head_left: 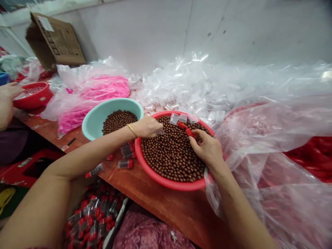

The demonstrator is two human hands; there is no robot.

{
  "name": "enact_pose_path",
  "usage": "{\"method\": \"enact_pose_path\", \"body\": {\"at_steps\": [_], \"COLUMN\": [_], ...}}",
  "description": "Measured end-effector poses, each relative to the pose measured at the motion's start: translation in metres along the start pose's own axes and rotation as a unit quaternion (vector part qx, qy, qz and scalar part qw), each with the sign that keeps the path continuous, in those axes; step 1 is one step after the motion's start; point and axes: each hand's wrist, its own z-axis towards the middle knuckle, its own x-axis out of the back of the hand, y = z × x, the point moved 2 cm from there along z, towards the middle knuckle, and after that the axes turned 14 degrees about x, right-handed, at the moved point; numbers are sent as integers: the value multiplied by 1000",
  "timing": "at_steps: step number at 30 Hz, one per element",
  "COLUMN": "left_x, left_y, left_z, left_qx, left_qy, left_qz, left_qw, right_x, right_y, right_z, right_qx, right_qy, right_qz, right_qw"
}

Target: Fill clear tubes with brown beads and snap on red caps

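Over a red basin (138, 152) heaped with small brown balls (173, 155), both of my hands are at work. My left hand (149, 127), with a gold bracelet at the wrist, is closed at the basin's left side on a clear plastic tube (160, 132), mostly hidden by the fingers. At the right side, my right hand (207, 147) pinches a red cap (189, 132) between thumb and fingers. Another red cap (181, 125) lies just beyond it. Several empty clear tubes (174, 119) rest on the balls near the far rim.
Left stands a turquoise bowl (90, 119) of brown balls. Filled tubes (125, 164) lie beside it; more fill a box (93, 221) below. Clear tubes (186, 83) pile along the wall. Plastic bags (280, 138) crowd the right. Another person's hand (10, 90) is far left.
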Motion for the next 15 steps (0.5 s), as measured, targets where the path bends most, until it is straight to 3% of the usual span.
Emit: {"method": "enact_pose_path", "body": {"at_steps": [4, 7, 10, 12, 15], "left_x": [-4, -10, -18, -22, -31], "left_y": [35, 56, 73, 81, 82], "left_z": [-10, -8, -5, -1, 6], "left_qx": [40, 62, 39, 42, 98], "left_qy": [-91, -97, -98, -95, -106], "left_qz": [37, 28, -21, -66, -139], "left_qw": [994, 993, 994, 992, 980], "right_x": [0, 0, 1, 3, 6], "right_y": [1, 2, 2, 1, 0], "right_z": [0, -1, 1, 3, 3], "right_qx": [-13, -23, -32, -50, -70], "right_qy": [-11, -21, -33, -40, -47], "right_qz": [10, 16, 19, 17, 44], "right_qw": [1000, 999, 999, 998, 995]}}
